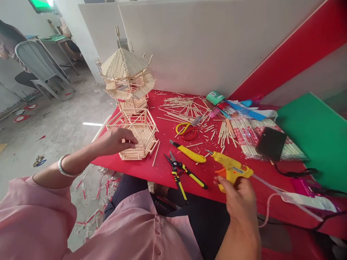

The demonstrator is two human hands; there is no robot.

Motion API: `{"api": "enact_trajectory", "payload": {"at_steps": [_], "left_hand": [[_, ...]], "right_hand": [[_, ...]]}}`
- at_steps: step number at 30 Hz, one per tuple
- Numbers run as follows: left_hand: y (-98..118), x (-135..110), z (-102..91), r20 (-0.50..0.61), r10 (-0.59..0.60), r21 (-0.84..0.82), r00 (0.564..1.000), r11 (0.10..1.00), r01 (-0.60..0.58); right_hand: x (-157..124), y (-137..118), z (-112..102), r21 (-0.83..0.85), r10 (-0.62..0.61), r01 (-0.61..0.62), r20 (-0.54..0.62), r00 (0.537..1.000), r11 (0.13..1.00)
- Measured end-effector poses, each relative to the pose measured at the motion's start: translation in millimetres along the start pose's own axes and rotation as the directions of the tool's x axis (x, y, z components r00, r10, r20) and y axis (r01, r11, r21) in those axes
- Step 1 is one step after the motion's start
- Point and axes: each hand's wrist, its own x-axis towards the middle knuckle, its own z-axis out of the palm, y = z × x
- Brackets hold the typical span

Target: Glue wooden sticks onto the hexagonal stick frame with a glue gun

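Note:
A tall pagoda model built of thin wooden sticks stands at the red table's left corner, on a hexagonal stick base. My left hand rests on the front left of that base, fingers pinched together against the sticks. My right hand is wrapped round the handle of a yellow hot glue gun, near the table's front edge. The gun's nozzle points left, well short of the model.
Yellow-handled cutters, a yellow utility knife and yellow-red scissors lie between the hands. Loose sticks and packed sticks cover the back. A black phone and green board lie right. Chairs and a seated person are far left.

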Motion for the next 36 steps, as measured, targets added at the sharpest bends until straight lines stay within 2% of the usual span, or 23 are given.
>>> {"api": "enact_trajectory", "payload": {"at_steps": [1,3,4,6,8,11,12,14,21,29,36], "left_hand": [[-1,0,0.5,-0.005,0.004,0.007,1.0,1.0,-0.003],[-3,-1,1.5,-0.02,0.017,0.011,1.0,1.0,-0.017],[-5,-1,2.2,-0.026,0.025,0.006,0.999,1.0,-0.025],[-8,-2,3.8,-0.041,0.043,-0.008,0.998,0.999,-0.043],[-10,-2,5.6,-0.059,0.054,-0.014,0.997,0.998,-0.055],[-13,-2,7.7,-0.079,0.053,-0.018,0.995,0.998,-0.055],[-13,-2,8.0,-0.082,0.049,-0.023,0.995,0.998,-0.051],[-12,-2,8.3,-0.08,0.04,-0.038,0.996,0.998,-0.043],[-11,-3,7.8,-0.07,0.028,-0.058,0.997,0.998,-0.032],[-6,-3,5.7,-0.045,0.042,-0.017,0.998,0.999,-0.043],[-7,-3,7.3,-0.068,0.025,-0.009,0.997,1.0,-0.026]], "right_hand": [[-10,-12,7,0.12,0.033,-0.041,0.063,0.997,0.992],[-32,-41,24,0.253,-0.041,-0.022,0.241,0.97,0.967],[-42,-54,33,0.257,-0.088,0.017,0.267,0.96,0.966],[-58,-77,53,0.156,-0.194,0.156,0.271,0.943,0.975],[-67,-93,71,0.028,-0.366,0.37,0.236,0.9,0.929],[-70,-105,90,-0.139,-0.633,0.651,0.154,0.759,0.746],[-70,-108,94,-0.179,-0.685,0.699,0.141,0.715,0.693],[-70,-112,98,-0.226,-0.731,0.739,0.134,0.669,0.635],[-73,-115,100,-0.257,-0.754,0.77,0.181,0.632,0.584],[-75,-119,100,-0.293,-0.742,0.757,0.187,0.644,0.584],[-73,-125,100,-0.311,-0.763,0.765,0.157,0.626,0.564]]}}
